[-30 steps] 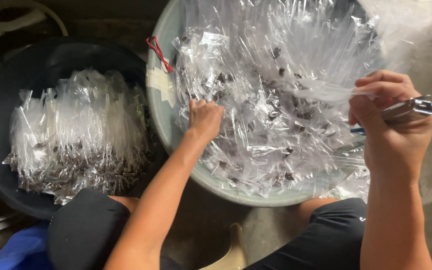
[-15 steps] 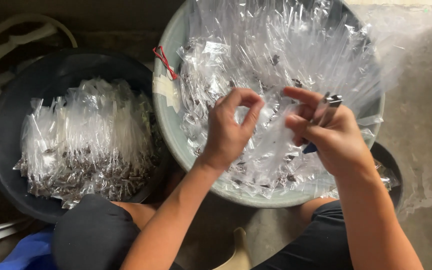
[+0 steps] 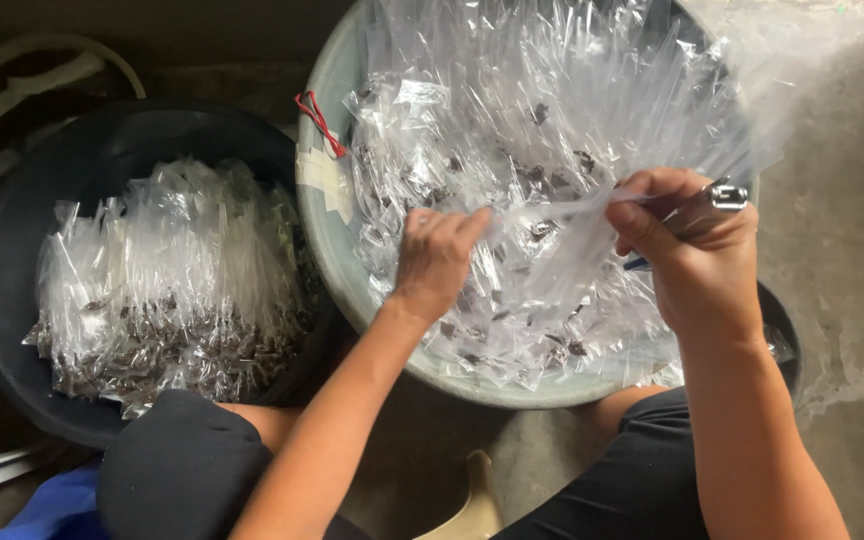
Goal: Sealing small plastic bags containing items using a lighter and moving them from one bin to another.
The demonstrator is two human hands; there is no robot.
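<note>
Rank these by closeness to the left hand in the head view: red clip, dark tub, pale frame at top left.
From the left hand:
1. Red clip, up-left on the grey basin's rim.
2. Dark tub, further left.
3. Pale frame, far top-left corner.

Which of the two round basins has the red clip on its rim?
The pale grey-green plastic basin under both hands, with the red clip on its left rim; the dark basin left has none.

Loose heap of long, narrow clear plastic packets (image 3: 542,130) with dark contents at one end, filling the pale grey-green round basin; one such clear packet (image 3: 552,208) stretched flat above it. Second, neater stack of the same packets (image 3: 167,290) in the black tub, left.
</note>
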